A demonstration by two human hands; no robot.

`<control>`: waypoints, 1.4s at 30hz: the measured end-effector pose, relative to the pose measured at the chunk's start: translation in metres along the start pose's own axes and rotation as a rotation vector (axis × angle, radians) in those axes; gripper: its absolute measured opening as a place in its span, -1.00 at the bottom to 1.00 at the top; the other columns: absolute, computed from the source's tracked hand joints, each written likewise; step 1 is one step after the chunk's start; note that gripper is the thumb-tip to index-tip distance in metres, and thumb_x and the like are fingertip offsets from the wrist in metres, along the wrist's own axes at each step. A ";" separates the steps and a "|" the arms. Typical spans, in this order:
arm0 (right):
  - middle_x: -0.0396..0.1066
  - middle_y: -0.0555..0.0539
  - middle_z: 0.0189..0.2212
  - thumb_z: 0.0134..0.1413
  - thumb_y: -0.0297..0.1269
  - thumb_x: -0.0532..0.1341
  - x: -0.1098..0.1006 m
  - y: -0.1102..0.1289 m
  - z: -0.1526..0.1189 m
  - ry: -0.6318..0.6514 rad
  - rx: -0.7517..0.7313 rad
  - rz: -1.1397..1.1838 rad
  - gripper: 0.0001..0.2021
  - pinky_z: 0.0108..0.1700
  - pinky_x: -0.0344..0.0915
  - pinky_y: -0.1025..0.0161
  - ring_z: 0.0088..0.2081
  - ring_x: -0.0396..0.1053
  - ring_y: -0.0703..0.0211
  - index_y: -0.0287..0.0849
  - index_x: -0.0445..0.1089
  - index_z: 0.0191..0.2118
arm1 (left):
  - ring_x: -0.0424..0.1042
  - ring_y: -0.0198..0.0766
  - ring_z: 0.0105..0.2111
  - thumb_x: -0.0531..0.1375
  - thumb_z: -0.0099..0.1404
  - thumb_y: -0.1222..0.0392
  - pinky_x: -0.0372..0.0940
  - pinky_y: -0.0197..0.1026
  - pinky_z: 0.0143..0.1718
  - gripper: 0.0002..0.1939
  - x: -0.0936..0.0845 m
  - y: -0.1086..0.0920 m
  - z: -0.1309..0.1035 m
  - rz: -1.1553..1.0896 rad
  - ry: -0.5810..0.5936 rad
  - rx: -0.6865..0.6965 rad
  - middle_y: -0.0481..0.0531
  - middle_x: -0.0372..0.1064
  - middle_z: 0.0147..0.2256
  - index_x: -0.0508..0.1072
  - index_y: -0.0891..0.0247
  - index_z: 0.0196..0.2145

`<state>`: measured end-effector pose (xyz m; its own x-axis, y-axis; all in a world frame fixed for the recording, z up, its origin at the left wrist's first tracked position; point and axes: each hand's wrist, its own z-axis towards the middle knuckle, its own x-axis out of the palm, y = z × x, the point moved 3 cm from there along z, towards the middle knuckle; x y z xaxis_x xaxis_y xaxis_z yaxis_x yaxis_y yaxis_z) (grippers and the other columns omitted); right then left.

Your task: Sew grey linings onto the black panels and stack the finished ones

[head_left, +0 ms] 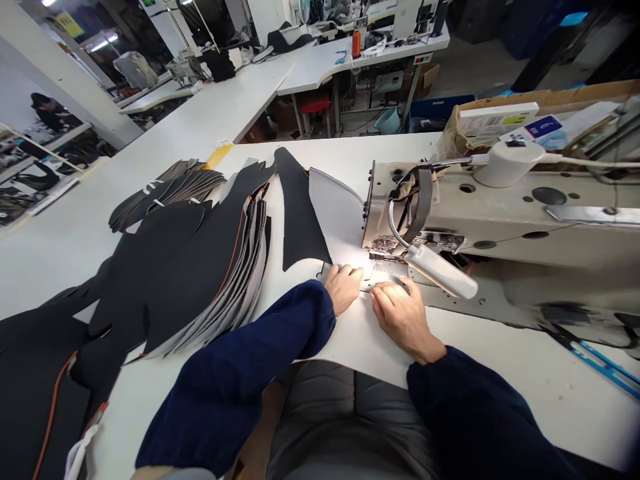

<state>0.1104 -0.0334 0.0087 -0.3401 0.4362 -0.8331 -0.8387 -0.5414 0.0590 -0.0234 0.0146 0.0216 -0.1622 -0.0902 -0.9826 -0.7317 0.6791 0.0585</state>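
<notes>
My left hand rests at the front of the sewing machine, its fingers bent and close together by the lower end of a pale grey fabric panel. A black fabric panel lies against that panel's left side. Just right of it, my right hand is closed, fingertips down near the needle plate. Whatever either hand pinches is too small or hidden to name. A lit white lamp hangs over the plate, right of the needle area.
Stacked black fabric pieces with orange edging cover the table on my left, with a smaller bundle behind. A cardboard box stands behind the machine. Blue-handled snips lie far right. A person sits in the distance.
</notes>
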 end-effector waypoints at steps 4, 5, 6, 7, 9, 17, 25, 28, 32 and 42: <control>0.43 -0.19 -0.07 0.23 -0.46 0.00 0.013 0.008 0.006 0.148 -0.023 -0.129 -0.79 0.19 -0.07 -0.10 0.03 0.25 0.02 -0.24 0.39 -0.23 | 0.23 -0.10 -0.06 -0.09 0.35 0.39 0.18 -0.06 -0.14 -0.61 0.003 0.002 0.000 -0.031 -0.022 0.000 0.15 0.26 0.05 0.25 0.32 0.09; 0.43 -0.18 -0.08 0.23 -0.48 -0.01 0.015 0.010 0.007 0.157 -0.029 -0.142 -0.78 0.19 -0.07 -0.11 0.03 0.25 0.01 -0.24 0.39 -0.24 | 0.23 -0.10 -0.06 -0.07 0.34 0.38 0.19 -0.06 -0.14 -0.60 0.004 0.003 0.000 -0.039 -0.027 -0.001 0.15 0.27 0.04 0.24 0.33 0.10; 0.43 -0.18 -0.08 0.23 -0.48 -0.02 0.016 0.010 0.007 0.159 -0.033 -0.150 -0.76 0.19 -0.08 -0.10 0.02 0.25 0.01 -0.23 0.39 -0.26 | 0.24 -0.10 -0.07 -0.06 0.33 0.38 0.20 -0.07 -0.14 -0.60 0.005 0.003 0.001 -0.045 -0.033 -0.004 0.15 0.28 0.02 0.23 0.34 0.11; 0.43 -0.17 -0.09 0.23 -0.49 -0.03 0.017 0.011 0.008 0.163 -0.034 -0.161 -0.75 0.19 -0.08 -0.09 0.01 0.25 0.02 -0.22 0.39 -0.26 | 0.24 -0.10 -0.07 -0.05 0.33 0.38 0.20 -0.07 -0.14 -0.59 0.005 0.004 0.001 -0.050 -0.041 -0.007 0.16 0.29 0.00 0.23 0.35 0.11; 0.43 -0.17 -0.10 0.22 -0.49 -0.03 0.016 0.011 0.008 0.170 -0.036 -0.179 -0.75 0.18 -0.06 -0.07 0.00 0.25 0.03 -0.20 0.39 -0.27 | 0.25 -0.11 -0.08 -0.03 0.31 0.38 0.21 -0.08 -0.14 -0.60 0.006 0.004 0.001 -0.058 -0.053 -0.012 0.15 0.29 -0.01 0.25 0.33 0.10; 0.44 -0.19 -0.08 0.19 -0.51 -0.02 0.018 0.000 0.013 0.139 -0.053 -0.235 -0.74 0.16 -0.05 -0.06 -0.01 0.26 0.02 -0.23 0.40 -0.17 | 0.21 -0.10 -0.03 0.00 0.31 0.32 0.23 -0.07 -0.10 -0.64 0.006 -0.002 0.012 -0.101 -0.103 -0.093 0.13 0.26 0.05 0.34 0.27 0.04; 0.46 -0.18 -0.08 0.20 -0.43 0.07 0.020 -0.011 0.021 0.034 -0.017 -0.240 -0.81 0.10 -0.01 0.00 -0.05 0.31 0.04 -0.25 0.43 -0.21 | 0.20 -0.05 -0.06 0.01 0.31 0.24 0.25 -0.03 -0.16 -0.66 0.003 0.002 0.035 -0.166 -0.166 -0.193 0.18 0.26 0.00 0.38 0.33 0.00; 0.47 -0.18 -0.08 0.19 -0.43 0.09 0.020 -0.013 0.018 0.028 0.008 -0.231 -0.82 0.07 0.00 0.01 -0.03 0.31 0.02 -0.25 0.43 -0.18 | 0.20 -0.04 -0.07 0.01 0.31 0.25 0.24 -0.03 -0.16 -0.69 0.003 0.005 0.045 -0.175 -0.175 -0.213 0.18 0.27 -0.02 0.41 0.32 -0.05; 0.47 -0.18 -0.07 0.21 -0.41 0.10 0.022 -0.014 0.014 0.017 0.008 -0.201 -0.83 0.08 0.00 0.00 -0.01 0.31 0.00 -0.26 0.42 -0.16 | 0.20 -0.04 -0.08 0.05 0.28 0.27 0.23 -0.02 -0.14 -0.73 0.003 0.008 0.052 -0.172 -0.170 -0.224 0.19 0.30 -0.06 0.44 0.33 -0.11; 0.45 -0.26 -0.13 0.18 -0.49 0.04 0.008 0.001 -0.001 -0.010 0.037 -0.030 -0.81 0.03 0.04 -0.03 -0.03 0.26 -0.02 -0.29 0.40 -0.26 | 0.30 0.00 -0.09 0.02 0.25 0.33 0.22 -0.05 -0.10 -0.68 -0.012 -0.001 0.040 -0.202 -0.059 -0.171 0.23 0.39 -0.11 0.46 0.35 -0.10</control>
<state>0.1075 -0.0306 0.0018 -0.3185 0.4588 -0.8295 -0.8635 -0.5014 0.0542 0.0059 0.0443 0.0263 0.0335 -0.1651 -0.9857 -0.8471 0.5187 -0.1157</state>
